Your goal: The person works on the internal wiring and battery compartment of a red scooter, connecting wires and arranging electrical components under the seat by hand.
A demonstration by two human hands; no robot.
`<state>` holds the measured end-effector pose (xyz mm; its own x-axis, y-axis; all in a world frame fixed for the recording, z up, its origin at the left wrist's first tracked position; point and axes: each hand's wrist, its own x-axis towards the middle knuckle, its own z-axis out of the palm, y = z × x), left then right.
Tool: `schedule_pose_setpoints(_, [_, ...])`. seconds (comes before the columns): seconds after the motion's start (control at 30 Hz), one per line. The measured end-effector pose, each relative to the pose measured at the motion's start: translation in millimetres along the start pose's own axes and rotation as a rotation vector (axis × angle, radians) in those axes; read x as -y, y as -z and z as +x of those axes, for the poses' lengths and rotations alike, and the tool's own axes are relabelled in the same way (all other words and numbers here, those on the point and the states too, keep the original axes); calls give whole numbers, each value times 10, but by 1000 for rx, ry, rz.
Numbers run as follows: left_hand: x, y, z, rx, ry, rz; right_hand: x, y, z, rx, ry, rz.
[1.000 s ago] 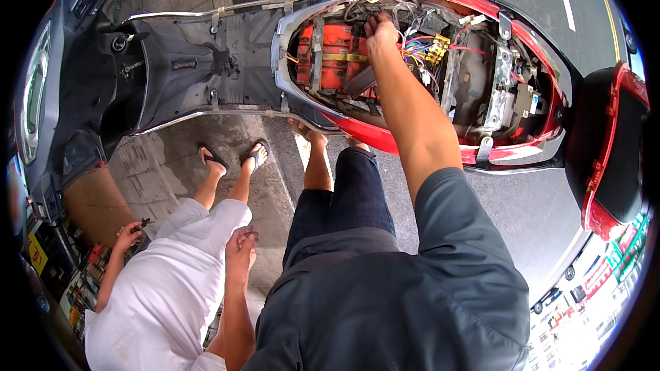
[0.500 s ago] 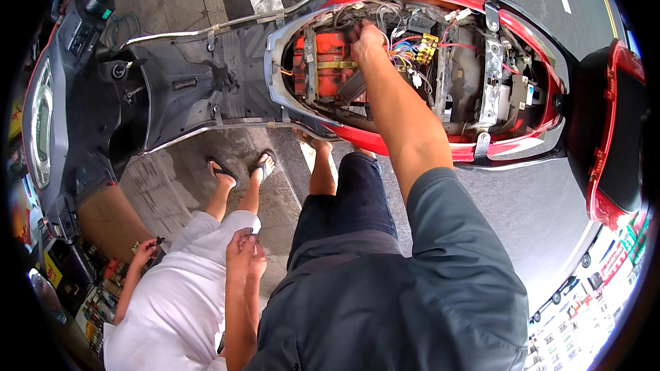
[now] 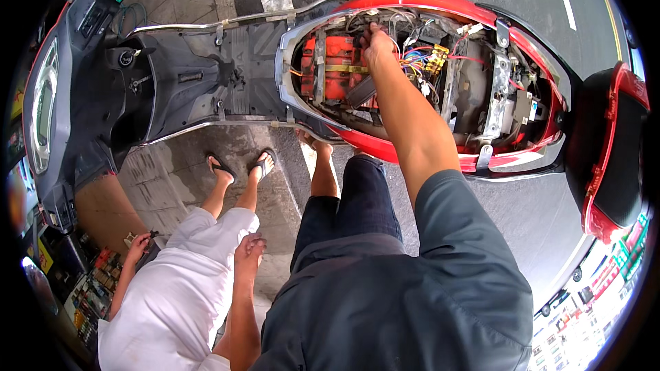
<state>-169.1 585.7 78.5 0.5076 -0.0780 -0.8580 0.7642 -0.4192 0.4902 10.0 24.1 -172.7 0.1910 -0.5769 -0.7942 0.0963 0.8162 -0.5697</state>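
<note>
My right hand (image 3: 379, 44) reaches into the uncovered body of a red scooter. Its fingers curl downward at the far edge of the bay; whatever they grip is hidden. Left of them sit red blocks (image 3: 337, 85) with a yellow band across. A dark rectangular piece (image 3: 361, 91) slants beside the blocks. To the right of my fingers are bunched coloured wires (image 3: 414, 62) and a yellow connector block (image 3: 437, 59). My left hand (image 3: 247, 253) is raised by my left side with its fingers curled, close to the person in white; any small thing in it is unclear.
The scooter's floorboard (image 3: 251, 62) and handlebar end stretch left. At far right the seat (image 3: 617, 154) is tipped up. A person in a white shirt (image 3: 161, 309) stands to my left, a small dark thing in one hand. Assorted goods (image 3: 93, 302) fill the lower left.
My right hand has shifted slightly within the bay, and its fingers show more plainly. Two hands were together near my left side; now just one shows there. The whole view has tilted a little.
</note>
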Motion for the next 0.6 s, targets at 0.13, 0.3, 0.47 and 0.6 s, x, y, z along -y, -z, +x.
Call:
schedule_pose_setpoints(0.13, [50, -21, 16, 0, 22, -14, -72, -105, -86, -26, 26, 55])
schedule_pose_setpoints(0.3, [1, 52, 44, -22, 0, -93, -97, -137, -32, -40, 29, 133])
schedule_pose_setpoints(0.47, [68, 175, -16, -13, 26, -84, -141, -109, 0, 0, 112, 106])
schedule_pose_setpoints(0.6, [111, 161, -10, -19, 52, -23, -168, -174, -217, -71, 140, 124])
